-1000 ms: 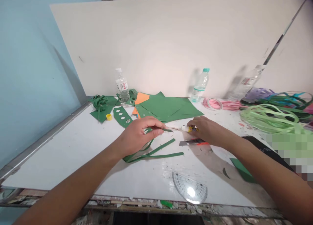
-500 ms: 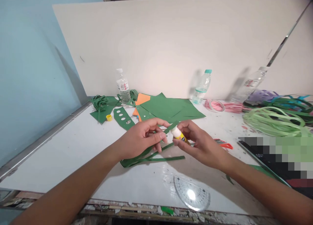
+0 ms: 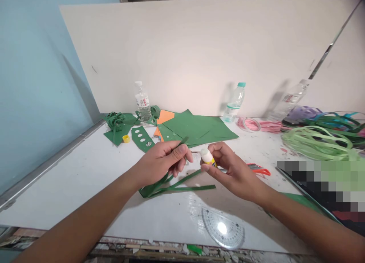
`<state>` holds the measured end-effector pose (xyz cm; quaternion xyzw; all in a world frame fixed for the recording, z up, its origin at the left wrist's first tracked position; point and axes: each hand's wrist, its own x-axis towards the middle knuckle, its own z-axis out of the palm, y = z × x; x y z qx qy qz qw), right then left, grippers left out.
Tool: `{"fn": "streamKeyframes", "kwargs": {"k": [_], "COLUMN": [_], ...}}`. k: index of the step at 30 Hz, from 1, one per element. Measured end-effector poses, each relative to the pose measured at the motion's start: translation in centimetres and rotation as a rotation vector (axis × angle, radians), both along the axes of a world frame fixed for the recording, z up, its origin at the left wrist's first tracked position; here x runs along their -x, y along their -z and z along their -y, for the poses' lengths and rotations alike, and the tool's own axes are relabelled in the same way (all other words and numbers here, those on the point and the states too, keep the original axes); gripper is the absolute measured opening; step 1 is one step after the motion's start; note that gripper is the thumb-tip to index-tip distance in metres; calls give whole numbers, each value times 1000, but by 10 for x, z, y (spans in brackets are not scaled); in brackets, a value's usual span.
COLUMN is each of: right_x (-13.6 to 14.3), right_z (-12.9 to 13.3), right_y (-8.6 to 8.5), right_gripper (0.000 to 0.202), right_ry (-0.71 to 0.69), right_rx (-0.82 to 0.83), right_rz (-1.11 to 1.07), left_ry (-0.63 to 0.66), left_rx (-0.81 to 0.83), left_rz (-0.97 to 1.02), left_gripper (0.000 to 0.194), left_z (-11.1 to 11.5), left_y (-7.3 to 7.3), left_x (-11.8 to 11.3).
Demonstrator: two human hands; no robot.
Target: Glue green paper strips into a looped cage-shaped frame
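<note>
My left hand [image 3: 168,158] pinches a narrow green paper strip [image 3: 184,141] between thumb and fingers; the strip's tip sticks up past the thumb. In my right hand [image 3: 228,168] is an uncapped glue stick [image 3: 208,157], white at the top with a yellow label, its lower part hidden by the fingers. A gap separates the glue stick from the strip. Below my hands, more green paper strips [image 3: 194,188] lie spread on the white table [image 3: 85,190]. The small yellow cap [image 3: 126,139] stands farther left.
A clear protractor [image 3: 223,228] lies near the front edge. Orange-handled scissors [image 3: 261,169] are beside my right wrist. Green paper sheets [image 3: 196,126], water bottles [image 3: 143,103] and pink strips [image 3: 269,126] line the back. Light green strips [image 3: 316,141] and a dark device [image 3: 299,187] are at right.
The green strip has come away from the glue stick's tip. My left hand has moved slightly left and closed around the strip; my right hand still holds the glue stick.
</note>
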<state>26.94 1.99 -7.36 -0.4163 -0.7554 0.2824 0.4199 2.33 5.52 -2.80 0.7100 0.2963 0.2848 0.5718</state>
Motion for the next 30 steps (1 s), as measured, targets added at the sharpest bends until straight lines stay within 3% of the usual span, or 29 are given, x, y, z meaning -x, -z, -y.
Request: {"fn": "streamKeyframes", "kwargs": {"k": [5,11,17,23,30], "right_x": [2,1,0,-2,0], "right_z": [3,4,5,5,6], "right_y": [-3,0,0,-2,0], "right_gripper": [17,19,17,20,19], "right_ry": [-80,-111,-85,-74,-85], "right_rx": [32,32,0,-23,-43], "right_rz": [-9,-11,11,5,21], "left_ry": [102,53,26,119,56], "left_rx": [-18,87,24,63,25], "left_rz": [10,50,-52,-27,-67], "left_gripper": [53,73,52,32,42], "left_z": [2,4,7,8,12], "left_y": [0,-1,-4,-4,-5], "left_x": [2,1,0,-2,0]}}
